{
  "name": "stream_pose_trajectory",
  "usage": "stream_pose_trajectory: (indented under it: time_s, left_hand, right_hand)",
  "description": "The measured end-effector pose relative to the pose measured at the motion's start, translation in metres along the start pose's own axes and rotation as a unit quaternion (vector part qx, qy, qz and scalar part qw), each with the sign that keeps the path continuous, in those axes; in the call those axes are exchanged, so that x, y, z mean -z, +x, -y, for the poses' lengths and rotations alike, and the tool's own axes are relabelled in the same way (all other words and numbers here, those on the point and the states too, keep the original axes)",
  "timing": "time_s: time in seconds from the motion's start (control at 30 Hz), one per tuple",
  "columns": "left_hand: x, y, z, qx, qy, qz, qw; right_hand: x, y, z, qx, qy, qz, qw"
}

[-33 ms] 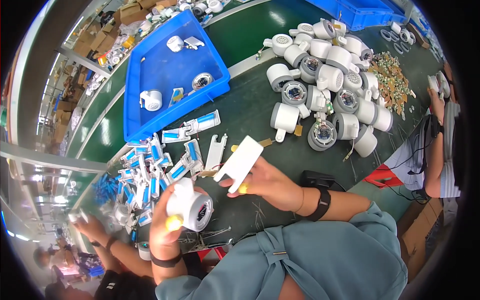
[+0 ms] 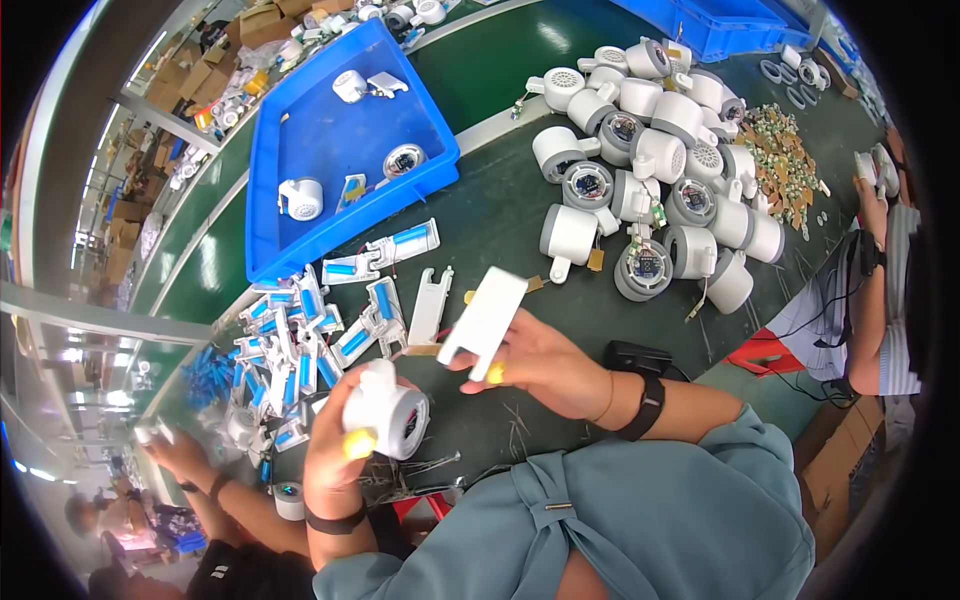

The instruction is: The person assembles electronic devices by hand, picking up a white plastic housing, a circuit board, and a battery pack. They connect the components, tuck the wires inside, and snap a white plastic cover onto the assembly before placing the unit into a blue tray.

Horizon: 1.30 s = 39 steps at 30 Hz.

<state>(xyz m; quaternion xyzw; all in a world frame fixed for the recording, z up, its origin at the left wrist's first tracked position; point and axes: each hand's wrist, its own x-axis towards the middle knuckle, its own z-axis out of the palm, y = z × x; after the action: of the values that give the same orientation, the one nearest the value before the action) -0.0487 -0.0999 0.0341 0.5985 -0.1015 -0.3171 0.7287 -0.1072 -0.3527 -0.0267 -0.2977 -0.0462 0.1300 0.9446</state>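
Observation:
My left hand (image 2: 328,440) is closed around a round white housing (image 2: 375,405) with a grey ring. Its open end is turned to the right and shows dark parts and a bit of red inside. My right hand (image 2: 550,372) pinches a flat white plastic cover (image 2: 487,315) with a notched lower end, tilted above the bench. A yellow finger cot shows on each hand. The cover and the housing are apart. Just behind them on the bench lies a white handle shell (image 2: 430,305), beside a heap of white shells with blue battery cells (image 2: 355,340).
A blue tray (image 2: 262,240) with a few housings stands at the back left. Many white housings (image 2: 640,165) are piled back right, beside a heap of small circuit boards (image 2: 785,165). A black box (image 2: 638,358) sits near my right wrist. Co-workers' hands (image 2: 180,455) show at both sides.
My left hand and the housing have shifted slightly right. My right hand and the cover have also moved a little to the right. Both hands keep their holds.

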Motion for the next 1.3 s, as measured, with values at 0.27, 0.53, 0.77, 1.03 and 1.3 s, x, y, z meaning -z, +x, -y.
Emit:
stream_pose_trajectory:
  time_s: [0.27,0.53,0.77,1.03,1.3]
  left_hand:
    - [-0.013,0.005,0.042,-0.146,0.599,0.038,0.787]
    - [-0.041,0.04,0.04,-0.213,0.651,-0.028,0.728]
    - [-0.059,0.071,0.049,-0.124,0.619,0.029,0.775]
    - [-0.041,0.059,0.034,-0.099,0.429,0.02,0.898]
    - [-0.035,0.046,0.031,-0.178,0.401,-0.009,0.899]
  right_hand:
    - [0.027,-0.009,-0.007,-0.069,-0.044,-0.163,0.983]
    - [0.024,-0.006,-0.014,-0.055,-0.12,-0.216,0.967]
    - [0.031,-0.017,-0.016,0.062,-0.338,-0.21,0.915]
    - [0.012,-0.02,-0.001,0.086,-0.613,-0.145,0.772]
    - [0.018,0.002,0.012,0.181,-0.78,-0.085,0.593]
